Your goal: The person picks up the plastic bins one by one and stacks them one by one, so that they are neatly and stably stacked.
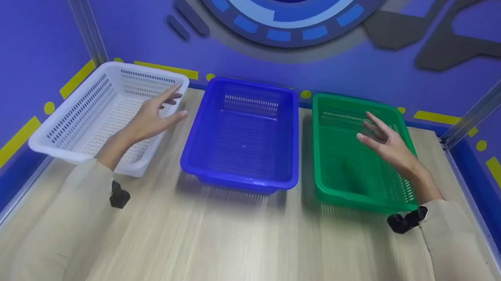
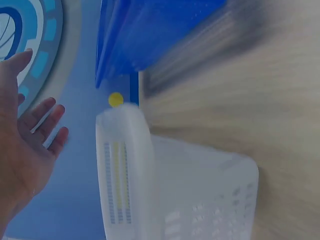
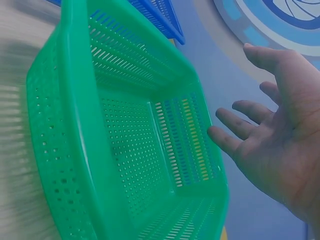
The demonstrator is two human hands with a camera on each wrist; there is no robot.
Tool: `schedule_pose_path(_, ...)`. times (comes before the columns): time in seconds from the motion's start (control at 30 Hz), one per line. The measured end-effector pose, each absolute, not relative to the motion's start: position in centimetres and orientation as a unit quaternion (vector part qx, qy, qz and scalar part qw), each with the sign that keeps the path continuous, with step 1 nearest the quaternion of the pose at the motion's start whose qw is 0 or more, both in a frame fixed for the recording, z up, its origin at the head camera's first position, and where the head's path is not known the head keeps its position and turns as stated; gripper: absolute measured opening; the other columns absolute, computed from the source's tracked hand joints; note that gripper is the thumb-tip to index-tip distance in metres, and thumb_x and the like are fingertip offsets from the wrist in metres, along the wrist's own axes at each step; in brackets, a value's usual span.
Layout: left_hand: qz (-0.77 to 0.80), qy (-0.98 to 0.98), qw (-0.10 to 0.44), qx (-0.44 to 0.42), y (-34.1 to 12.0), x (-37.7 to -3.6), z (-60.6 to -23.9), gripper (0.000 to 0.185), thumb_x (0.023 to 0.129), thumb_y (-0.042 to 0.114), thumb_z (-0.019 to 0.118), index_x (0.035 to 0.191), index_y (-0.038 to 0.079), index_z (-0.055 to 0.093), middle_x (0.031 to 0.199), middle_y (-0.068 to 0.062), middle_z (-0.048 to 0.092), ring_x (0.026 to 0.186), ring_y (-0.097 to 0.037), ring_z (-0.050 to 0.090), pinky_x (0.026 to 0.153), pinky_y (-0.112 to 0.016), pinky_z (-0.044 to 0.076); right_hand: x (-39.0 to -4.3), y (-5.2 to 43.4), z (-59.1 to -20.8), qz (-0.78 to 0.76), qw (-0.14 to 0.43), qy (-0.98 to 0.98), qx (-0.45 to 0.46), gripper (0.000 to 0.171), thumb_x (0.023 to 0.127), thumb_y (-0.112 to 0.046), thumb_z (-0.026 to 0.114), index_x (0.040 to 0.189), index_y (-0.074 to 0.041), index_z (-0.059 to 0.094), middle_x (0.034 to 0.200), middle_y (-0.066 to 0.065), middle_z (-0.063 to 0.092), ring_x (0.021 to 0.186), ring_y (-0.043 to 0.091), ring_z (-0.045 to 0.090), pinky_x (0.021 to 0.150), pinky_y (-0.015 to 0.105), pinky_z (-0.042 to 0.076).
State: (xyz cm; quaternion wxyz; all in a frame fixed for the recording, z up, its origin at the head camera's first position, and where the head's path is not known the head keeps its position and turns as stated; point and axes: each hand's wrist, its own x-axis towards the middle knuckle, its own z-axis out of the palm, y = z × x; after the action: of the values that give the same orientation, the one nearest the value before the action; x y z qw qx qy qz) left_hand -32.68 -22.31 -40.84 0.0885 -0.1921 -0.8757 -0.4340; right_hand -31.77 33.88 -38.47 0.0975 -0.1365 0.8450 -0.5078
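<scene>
Left arm (image 1: 78, 195) and right arm (image 1: 461, 265) extend forward, fingers (image 3: 232, 123) loosely spread.

A gap parts green basket (image 1: 354, 201) from blue basket (image 1: 238, 179)

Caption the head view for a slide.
Left hand above a white basket, right hand above a green basket, blue basket between.

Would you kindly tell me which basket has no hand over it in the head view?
The middle, blue basket; the left hand is over the white basket, the right hand over the green one.
</scene>
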Motion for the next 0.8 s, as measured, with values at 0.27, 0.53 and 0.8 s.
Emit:
schedule_pose_path(0.27,-0.435,-0.869,0.079,-0.222,-19.8,-32.8,-41.1,0.072,0.090,0.029,0.065,0.150,0.021,0.027,0.135,-0.015,0.053,0.119,-0.033,0.052,0.103,-0.054,0.037,-31.1,34.6,-38.5,-0.497,0.082,0.853,-0.135,0.061,0.098,-0.032,0.052,0.151,-0.028,0.022,0.153,0.014,0.030,0.139,0.032,0.031,0.108,0.044,0.036)
schedule_pose_path(0.53,-0.421,-0.870,0.071,-0.246,-16.7,-32.8,-41.5,0.064,0.091,0.028,0.064,0.147,0.014,0.036,0.132,-0.015,0.055,0.121,-0.029,0.051,0.100,-0.049,0.041,-30.3,36.4,-39.0,-0.476,0.077,0.867,-0.127,0.056,0.098,-0.033,0.050,0.149,-0.027,0.027,0.150,0.013,0.036,0.132,0.021,0.043,0.101,0.030,0.043)
schedule_pose_path(0.8,-0.397,-0.875,0.068,-0.270,-13.5,-32.3,-41.6,0.057,0.091,0.031,0.063,0.143,0.016,0.043,0.127,-0.010,0.058,0.119,-0.026,0.053,0.100,-0.042,0.042,-29.2,38.2,-39.3,-0.458,0.072,0.879,-0.112,0.054,0.098,-0.034,0.050,0.148,-0.027,0.030,0.148,0.011,0.039,0.124,0.006,0.047,0.091,0.015,0.044)
